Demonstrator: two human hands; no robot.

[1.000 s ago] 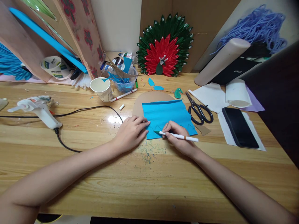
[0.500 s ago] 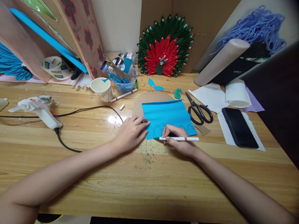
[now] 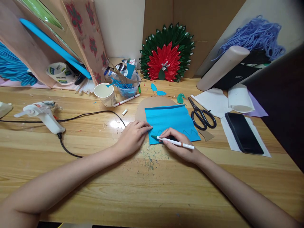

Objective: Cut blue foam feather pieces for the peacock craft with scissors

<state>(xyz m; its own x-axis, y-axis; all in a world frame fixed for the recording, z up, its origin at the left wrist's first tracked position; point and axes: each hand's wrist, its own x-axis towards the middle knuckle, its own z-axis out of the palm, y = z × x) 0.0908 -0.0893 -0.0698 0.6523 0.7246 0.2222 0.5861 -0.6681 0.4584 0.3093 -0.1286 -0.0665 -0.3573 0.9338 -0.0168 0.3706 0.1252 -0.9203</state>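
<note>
A blue felt sheet (image 3: 169,120) lies on a brown cardboard cutout (image 3: 152,103) in the middle of the wooden table (image 3: 142,177). My left hand (image 3: 133,136) rests flat on the table with its fingertips pressing the sheet's left edge. My right hand (image 3: 180,145) grips a white marker with a green tip (image 3: 174,142). The tip touches the sheet's near left corner. Pointed outlines are drawn along the sheet's near edge.
Black scissors (image 3: 201,115) lie right of the sheet, and a black phone (image 3: 243,133) on white paper beyond them. A glue gun (image 3: 42,115) with its cord sits at the left. A paper cup (image 3: 104,94), a marker tub (image 3: 125,85) and a red-green peacock craft (image 3: 166,60) stand behind.
My right hand has moved the marker leftward along the sheet's near edge, its tip now at the left corner. My left hand stays put. The view has shifted slightly.
</note>
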